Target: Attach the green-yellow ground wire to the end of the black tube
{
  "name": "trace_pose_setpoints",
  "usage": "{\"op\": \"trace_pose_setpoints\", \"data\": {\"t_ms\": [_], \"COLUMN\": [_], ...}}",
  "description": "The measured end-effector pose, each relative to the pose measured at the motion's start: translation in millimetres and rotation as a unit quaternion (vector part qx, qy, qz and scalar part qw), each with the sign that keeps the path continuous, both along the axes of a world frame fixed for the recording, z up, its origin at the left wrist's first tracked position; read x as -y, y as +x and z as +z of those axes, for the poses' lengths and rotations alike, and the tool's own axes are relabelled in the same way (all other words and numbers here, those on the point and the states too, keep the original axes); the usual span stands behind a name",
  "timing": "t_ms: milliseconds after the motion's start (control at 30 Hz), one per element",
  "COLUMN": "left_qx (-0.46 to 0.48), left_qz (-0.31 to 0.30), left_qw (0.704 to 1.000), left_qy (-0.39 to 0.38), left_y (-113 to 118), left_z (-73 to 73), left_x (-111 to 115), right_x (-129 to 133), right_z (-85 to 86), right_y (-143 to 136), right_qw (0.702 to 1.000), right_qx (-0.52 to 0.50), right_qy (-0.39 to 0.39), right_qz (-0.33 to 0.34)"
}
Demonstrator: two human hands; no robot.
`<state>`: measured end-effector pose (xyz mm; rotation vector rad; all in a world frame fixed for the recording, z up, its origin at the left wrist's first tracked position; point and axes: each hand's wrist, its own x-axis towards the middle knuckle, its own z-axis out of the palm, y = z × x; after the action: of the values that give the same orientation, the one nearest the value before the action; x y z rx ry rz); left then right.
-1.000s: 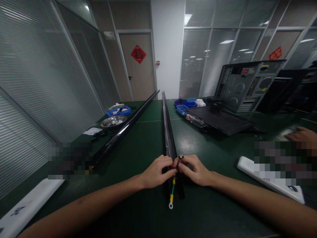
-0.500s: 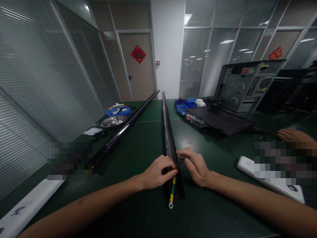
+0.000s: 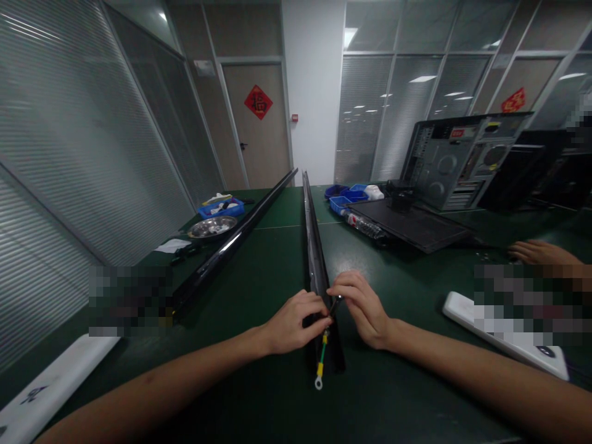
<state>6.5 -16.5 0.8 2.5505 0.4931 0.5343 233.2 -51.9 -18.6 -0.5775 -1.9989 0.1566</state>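
Note:
A long black channel-shaped rail (image 3: 317,259) runs away from me down the middle of the green table. My left hand (image 3: 296,320) rests at its near end, thumb and fingertips pinched; what lies between them is hidden. From the right, my right hand (image 3: 363,308) holds a small shiny metal tool (image 3: 338,300), wrench-like, its fingers curled around the outer end. The tool's other end reaches down to my left fingertips. Just below them, a short green wire with yellow sleeves (image 3: 323,353) lies along the rail, ending in a ring terminal (image 3: 319,383).
A second black rail (image 3: 231,243) lies to the left, beside a metal bowl (image 3: 213,227) and a blue basket (image 3: 222,209). On the right are blue trays (image 3: 340,203), a plastic bottle (image 3: 365,227), a black panel (image 3: 416,225), a computer case (image 3: 448,163) and another person's hand (image 3: 539,251).
My right fingers have closed further over the tool's outer end and shifted slightly up. My left hand holds still. The other person's hand has moved a little left.

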Motion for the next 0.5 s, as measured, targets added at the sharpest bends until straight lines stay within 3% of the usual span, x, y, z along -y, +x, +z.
{"op": "trace_pose_setpoints", "data": {"t_ms": [500], "left_qx": [0.0], "left_qz": [-0.011], "left_qw": [1.0], "left_qy": [0.003], "left_y": [-0.1], "left_z": [2.8], "left_x": [1.3], "right_x": [-1.2], "right_z": [0.4], "right_y": [-1.2], "right_qw": [0.998], "right_qx": [-0.027], "right_qy": [-0.035], "right_qz": [0.051]}}
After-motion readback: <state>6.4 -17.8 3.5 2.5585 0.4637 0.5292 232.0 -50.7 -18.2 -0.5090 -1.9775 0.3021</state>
